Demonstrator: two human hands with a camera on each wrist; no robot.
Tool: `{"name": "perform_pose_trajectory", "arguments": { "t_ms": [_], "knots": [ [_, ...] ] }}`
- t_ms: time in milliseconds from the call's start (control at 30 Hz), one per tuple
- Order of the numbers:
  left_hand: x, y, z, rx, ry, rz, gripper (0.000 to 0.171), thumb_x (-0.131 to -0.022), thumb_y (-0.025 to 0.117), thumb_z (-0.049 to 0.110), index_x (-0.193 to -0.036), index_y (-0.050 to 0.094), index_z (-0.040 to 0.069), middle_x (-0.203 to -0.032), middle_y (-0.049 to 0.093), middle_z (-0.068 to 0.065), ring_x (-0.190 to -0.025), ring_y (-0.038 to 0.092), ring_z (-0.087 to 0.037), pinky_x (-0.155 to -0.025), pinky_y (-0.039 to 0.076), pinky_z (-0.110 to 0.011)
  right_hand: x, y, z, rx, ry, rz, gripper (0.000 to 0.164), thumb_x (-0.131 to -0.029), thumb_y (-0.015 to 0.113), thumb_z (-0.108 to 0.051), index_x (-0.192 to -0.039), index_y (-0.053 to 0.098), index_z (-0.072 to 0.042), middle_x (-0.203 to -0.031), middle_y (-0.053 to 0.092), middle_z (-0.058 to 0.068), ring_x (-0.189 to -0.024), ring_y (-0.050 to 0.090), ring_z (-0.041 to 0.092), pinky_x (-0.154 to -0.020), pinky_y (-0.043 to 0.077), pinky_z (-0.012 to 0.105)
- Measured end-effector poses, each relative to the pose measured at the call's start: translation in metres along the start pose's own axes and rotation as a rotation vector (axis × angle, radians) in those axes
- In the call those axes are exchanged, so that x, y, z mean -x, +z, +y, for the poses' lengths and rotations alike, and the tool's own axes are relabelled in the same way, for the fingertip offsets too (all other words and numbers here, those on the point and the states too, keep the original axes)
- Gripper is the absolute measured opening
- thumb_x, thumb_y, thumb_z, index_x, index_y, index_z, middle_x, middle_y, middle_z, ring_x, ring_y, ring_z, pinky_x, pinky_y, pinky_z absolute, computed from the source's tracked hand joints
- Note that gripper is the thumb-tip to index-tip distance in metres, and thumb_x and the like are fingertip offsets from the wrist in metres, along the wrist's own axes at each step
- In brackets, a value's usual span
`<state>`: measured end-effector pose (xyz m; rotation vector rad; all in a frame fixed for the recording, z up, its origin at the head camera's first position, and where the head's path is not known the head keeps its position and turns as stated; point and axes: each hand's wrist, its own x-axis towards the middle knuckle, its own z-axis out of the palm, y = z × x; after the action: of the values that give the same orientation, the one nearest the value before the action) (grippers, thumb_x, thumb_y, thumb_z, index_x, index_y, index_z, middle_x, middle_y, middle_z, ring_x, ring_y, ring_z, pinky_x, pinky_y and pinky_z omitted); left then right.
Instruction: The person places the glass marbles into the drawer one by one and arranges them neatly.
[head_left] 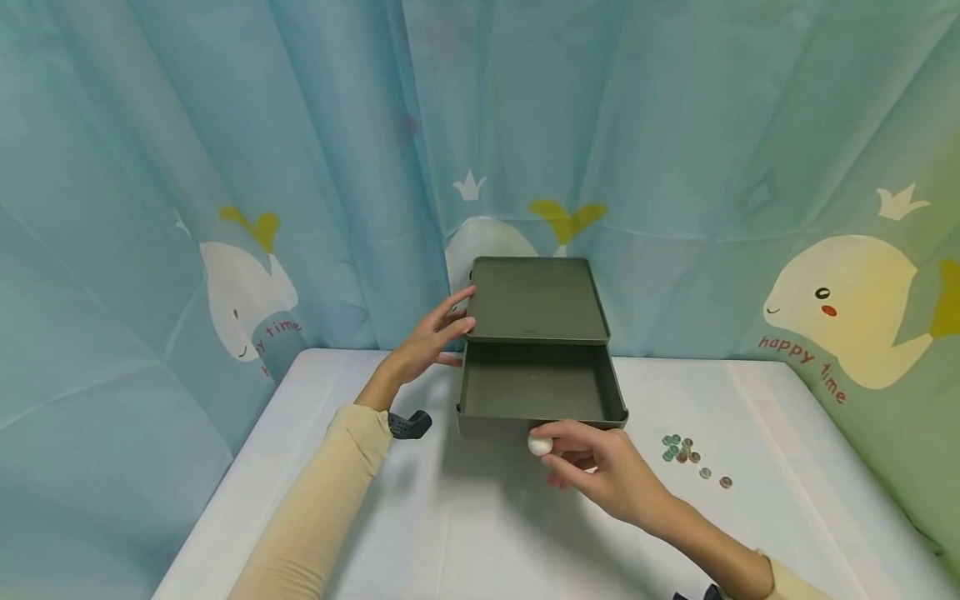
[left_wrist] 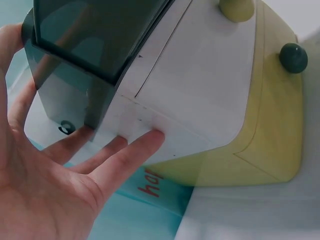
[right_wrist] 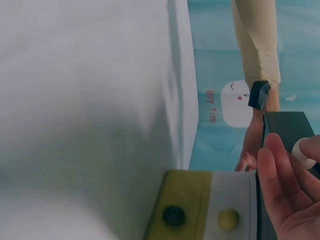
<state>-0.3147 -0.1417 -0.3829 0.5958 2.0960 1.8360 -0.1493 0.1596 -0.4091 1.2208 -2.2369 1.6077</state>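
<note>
A small drawer unit (head_left: pixel 536 298) with a dark green top stands at the table's back in the head view. Its dark green top drawer (head_left: pixel 459 423) is pulled out toward me, and the part of its inside that shows holds nothing. My right hand (head_left: pixel 611 471) pinches the drawer's round white knob (head_left: pixel 540 447) between thumb and finger. Against the unit's left side rests my left hand (head_left: pixel 422 343), fingers spread and fairly straight. In the left wrist view, the white middle drawer with a yellow knob (left_wrist: pixel 237 9) and the yellow bottom drawer with a dark green knob (left_wrist: pixel 293 58) sit closed.
Several small round green and brownish pieces (head_left: pixel 681 450) lie on the white-covered table (head_left: pixel 480 550), right of the unit. A blue curtain (head_left: pixel 330 167) printed with whales hangs close behind the unit and along both sides.
</note>
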Motion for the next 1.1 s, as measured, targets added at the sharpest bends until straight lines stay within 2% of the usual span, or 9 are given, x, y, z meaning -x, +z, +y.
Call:
{"name": "perform_pose_trajectory", "arguments": {
  "t_ms": [333,500,733,1100],
  "knots": [
    [-0.001,0.000,-0.001,-0.019,0.007,0.008,0.061,-0.105,0.054,0.037,-0.160,0.030,0.045,-0.167,0.022,-0.011,-0.147,0.036,-0.037,-0.098,0.050,-0.064,0.010,0.010,-0.007,0.007,-0.038,0.030,0.038,-0.092,0.070,0.011,-0.124,0.068,-0.009,-0.099,0.075,0.005,-0.068,0.071,0.008,-0.062,0.060,0.027],
    [-0.001,0.000,-0.002,-0.025,0.009,0.007,0.061,-0.105,0.054,0.038,-0.160,0.030,0.045,-0.167,0.022,-0.011,-0.147,0.036,-0.037,-0.097,0.051,-0.064,0.015,0.013,-0.009,0.012,-0.067,0.029,0.040,-0.091,0.070,0.012,-0.125,0.067,-0.008,-0.098,0.074,0.005,-0.069,0.071,0.007,-0.062,0.059,0.025],
    [0.000,0.000,-0.001,-0.026,0.010,0.014,0.061,-0.105,0.054,0.037,-0.161,0.030,0.043,-0.167,0.022,-0.011,-0.148,0.035,-0.036,-0.097,0.051,-0.063,0.018,0.017,-0.011,-0.004,-0.082,0.036,0.042,-0.090,0.069,0.014,-0.126,0.067,-0.006,-0.099,0.074,0.007,-0.067,0.072,0.014,-0.058,0.058,0.024],
    [-0.001,0.001,-0.002,-0.030,0.007,0.017,0.062,-0.104,0.055,0.038,-0.161,0.030,0.044,-0.167,0.022,-0.010,-0.150,0.032,-0.033,-0.098,0.050,-0.063,0.019,0.019,-0.012,0.013,-0.108,0.036,0.042,-0.089,0.070,0.015,-0.126,0.067,-0.006,-0.099,0.074,0.007,-0.069,0.073,0.011,-0.058,0.058,0.022]
  ]
}}
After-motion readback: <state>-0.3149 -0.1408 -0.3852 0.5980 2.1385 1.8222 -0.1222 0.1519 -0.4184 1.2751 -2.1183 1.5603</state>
